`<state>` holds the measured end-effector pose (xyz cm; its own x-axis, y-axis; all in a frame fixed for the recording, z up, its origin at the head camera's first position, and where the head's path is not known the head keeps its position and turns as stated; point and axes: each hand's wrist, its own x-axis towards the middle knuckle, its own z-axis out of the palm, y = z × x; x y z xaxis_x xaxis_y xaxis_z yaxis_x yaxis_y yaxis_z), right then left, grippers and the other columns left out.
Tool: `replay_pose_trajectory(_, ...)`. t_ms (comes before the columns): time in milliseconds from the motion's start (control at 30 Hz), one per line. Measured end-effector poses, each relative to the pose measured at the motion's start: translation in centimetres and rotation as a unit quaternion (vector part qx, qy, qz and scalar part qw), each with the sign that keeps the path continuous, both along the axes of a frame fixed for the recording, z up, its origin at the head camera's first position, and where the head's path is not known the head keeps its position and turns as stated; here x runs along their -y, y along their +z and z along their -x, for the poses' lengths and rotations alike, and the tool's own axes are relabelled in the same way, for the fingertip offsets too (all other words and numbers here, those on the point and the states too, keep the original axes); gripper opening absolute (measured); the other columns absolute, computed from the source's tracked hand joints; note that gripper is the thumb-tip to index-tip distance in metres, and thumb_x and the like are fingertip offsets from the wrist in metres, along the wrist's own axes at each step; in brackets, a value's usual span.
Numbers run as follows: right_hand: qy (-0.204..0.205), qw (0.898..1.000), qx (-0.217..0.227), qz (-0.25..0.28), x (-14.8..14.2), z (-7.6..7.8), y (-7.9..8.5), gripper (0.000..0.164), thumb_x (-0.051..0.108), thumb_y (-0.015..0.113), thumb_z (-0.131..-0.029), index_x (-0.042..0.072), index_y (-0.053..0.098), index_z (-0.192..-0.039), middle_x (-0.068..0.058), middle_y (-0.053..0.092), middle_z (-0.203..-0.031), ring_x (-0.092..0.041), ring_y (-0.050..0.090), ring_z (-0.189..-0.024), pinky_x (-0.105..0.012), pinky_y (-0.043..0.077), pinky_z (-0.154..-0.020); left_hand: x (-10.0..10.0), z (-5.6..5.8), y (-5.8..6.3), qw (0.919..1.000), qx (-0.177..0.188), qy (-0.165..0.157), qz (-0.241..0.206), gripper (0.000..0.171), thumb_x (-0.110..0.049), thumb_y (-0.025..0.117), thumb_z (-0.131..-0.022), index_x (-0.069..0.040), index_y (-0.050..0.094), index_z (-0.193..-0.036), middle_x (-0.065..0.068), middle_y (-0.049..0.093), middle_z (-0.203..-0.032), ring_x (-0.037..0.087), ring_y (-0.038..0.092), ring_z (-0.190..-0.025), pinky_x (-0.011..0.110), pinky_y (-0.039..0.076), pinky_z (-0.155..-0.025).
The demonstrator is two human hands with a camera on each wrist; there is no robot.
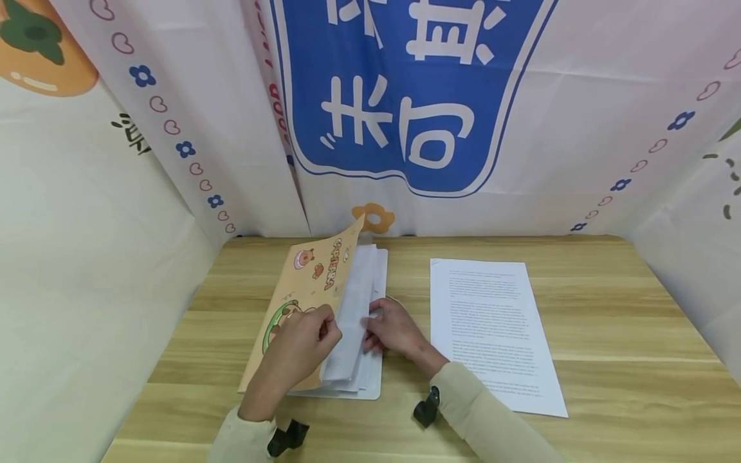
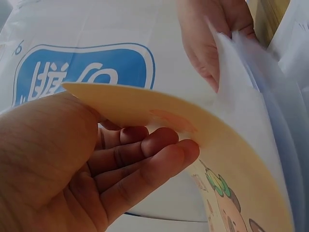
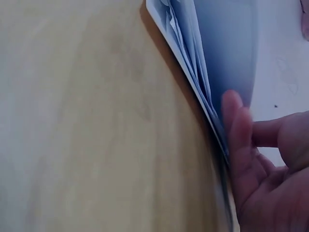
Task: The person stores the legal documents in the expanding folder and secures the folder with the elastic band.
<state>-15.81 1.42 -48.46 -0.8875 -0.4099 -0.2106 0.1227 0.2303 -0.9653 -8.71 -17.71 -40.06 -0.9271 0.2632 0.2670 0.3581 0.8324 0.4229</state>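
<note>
An orange folder with cartoon capybaras lies on the table, its front cover lifted and bowed. My left hand holds the cover's free edge; in the left wrist view the curled fingers lie against its printed outside, with the thumb hidden behind the cover. Inside the folder are several white sheets, slightly fanned at the right edge. At that edge, my right hand pinches sheets between thumb and fingers. In the right wrist view its fingertips lie right at the sheet edges.
A printed page lies on the wooden table to the right of the folder. White patterned cloth with a blue panel hangs behind and along both sides. Black wrist mounts sit on the sleeves.
</note>
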Motion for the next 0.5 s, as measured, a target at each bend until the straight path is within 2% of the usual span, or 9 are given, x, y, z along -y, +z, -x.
replay_pose_trajectory(233,0.039,0.997,-0.024,-0.057,-0.7,-0.2,0.5,0.042,0.014,0.062,-0.102,-0.006,0.049,-0.136,-0.007,0.072,-0.074,-0.020,0.069,-0.057,-0.028,0.053,-0.049,0.1,0.1,-0.2,0.9999,0.007,-0.010,-0.011,0.017,-0.002,0.063,-0.089,-0.013,0.057,-0.077,-0.009,0.044,-0.060,0.004,0.040,-0.049,0.023,0.033,-0.045)
replay_pose_trajectory(500,0.066,0.994,-0.033,-0.086,-2.0,-0.4,1.1,0.041,0.021,0.058,-0.103,-0.001,0.054,-0.137,-0.003,0.073,-0.083,-0.021,0.072,-0.068,-0.035,0.058,-0.058,0.3,0.2,-0.5,0.9998,0.009,-0.011,-0.017,0.018,-0.002,0.063,-0.089,-0.013,0.057,-0.076,-0.010,0.044,-0.060,0.003,0.040,-0.050,0.023,0.033,-0.046)
